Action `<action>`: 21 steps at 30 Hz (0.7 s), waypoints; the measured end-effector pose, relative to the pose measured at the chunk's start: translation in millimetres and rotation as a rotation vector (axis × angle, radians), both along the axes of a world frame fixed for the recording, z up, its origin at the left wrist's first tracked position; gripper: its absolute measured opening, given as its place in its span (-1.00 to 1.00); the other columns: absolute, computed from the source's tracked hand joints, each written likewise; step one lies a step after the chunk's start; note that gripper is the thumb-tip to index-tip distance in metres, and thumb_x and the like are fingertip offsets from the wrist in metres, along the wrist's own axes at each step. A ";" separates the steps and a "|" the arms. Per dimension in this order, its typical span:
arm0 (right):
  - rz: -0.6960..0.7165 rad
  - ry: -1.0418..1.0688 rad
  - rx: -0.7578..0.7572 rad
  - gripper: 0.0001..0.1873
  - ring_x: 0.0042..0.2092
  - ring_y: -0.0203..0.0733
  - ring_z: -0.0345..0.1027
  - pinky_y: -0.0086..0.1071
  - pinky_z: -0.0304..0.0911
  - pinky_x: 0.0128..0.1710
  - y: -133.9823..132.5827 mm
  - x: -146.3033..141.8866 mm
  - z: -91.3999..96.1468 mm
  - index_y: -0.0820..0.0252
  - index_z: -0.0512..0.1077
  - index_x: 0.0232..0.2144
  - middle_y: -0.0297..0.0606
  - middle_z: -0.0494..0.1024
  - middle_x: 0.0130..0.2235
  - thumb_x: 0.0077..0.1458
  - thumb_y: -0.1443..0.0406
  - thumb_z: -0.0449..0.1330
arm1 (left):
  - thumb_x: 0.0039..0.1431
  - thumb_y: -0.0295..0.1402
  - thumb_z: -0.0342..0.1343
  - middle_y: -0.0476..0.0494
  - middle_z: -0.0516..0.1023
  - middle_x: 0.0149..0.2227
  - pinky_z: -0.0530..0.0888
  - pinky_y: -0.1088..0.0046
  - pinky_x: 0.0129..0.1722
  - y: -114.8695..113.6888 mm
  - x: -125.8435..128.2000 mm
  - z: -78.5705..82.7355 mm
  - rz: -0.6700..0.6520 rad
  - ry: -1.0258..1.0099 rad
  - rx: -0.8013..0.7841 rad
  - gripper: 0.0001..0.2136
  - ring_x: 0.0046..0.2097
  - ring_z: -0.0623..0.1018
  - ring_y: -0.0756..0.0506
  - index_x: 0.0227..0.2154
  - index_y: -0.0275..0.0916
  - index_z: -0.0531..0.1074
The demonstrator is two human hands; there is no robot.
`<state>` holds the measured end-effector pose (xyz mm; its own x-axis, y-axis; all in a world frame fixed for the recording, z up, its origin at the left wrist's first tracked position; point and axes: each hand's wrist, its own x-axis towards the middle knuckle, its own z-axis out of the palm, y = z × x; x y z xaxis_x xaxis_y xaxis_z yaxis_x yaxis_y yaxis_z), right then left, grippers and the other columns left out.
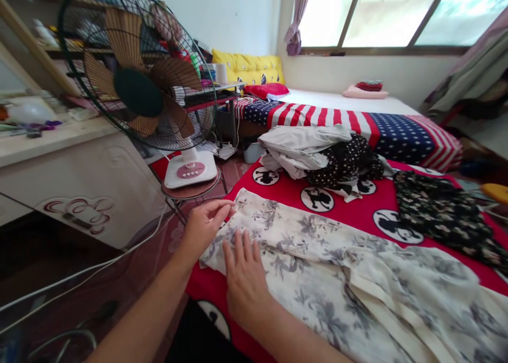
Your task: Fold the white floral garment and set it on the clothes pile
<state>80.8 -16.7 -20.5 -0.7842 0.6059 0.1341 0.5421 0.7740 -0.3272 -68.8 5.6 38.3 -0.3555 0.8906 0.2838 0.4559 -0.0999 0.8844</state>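
Note:
A white garment [305, 283] with a grey floral print lies spread over a red cloth [286, 193] patterned with black-and-white round figures. At the garment's far left corner, my left hand [204, 225] pinches its edge between thumb and fingers. My right hand [246, 278] rests flat on the fabric close by, fingers extended and slightly apart. Toward the right, the garment is bunched, with a plain cream band [381, 299] folded across it.
Beyond the garment sit a heap of grey and black polka-dot clothes [317, 151] and a black floral garment [444, 209]. A fan [138, 90] stands on a stool at left, near a white desk [103, 188]. Cords [119, 257] trail over the floor.

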 end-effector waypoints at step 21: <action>-0.464 1.570 -0.842 -0.88 -0.39 -0.30 0.24 -0.47 0.19 -0.37 64.5 20.3 43.6 0.22 0.41 -0.43 -0.41 0.44 -0.47 0.03 0.26 0.15 | 0.09 -0.13 0.12 -0.20 0.45 0.10 0.33 0.19 0.17 2.1 113.3 -51.2 -0.052 -1.110 -0.023 -0.58 0.16 0.39 -0.22 -0.01 -0.20 0.41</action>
<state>101.1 47.7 23.1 -0.0215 0.9971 0.0728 -0.5121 0.0516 -0.8573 44.6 7.7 -12.8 -0.3635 0.9128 -0.1859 -0.5947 -0.0738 0.8006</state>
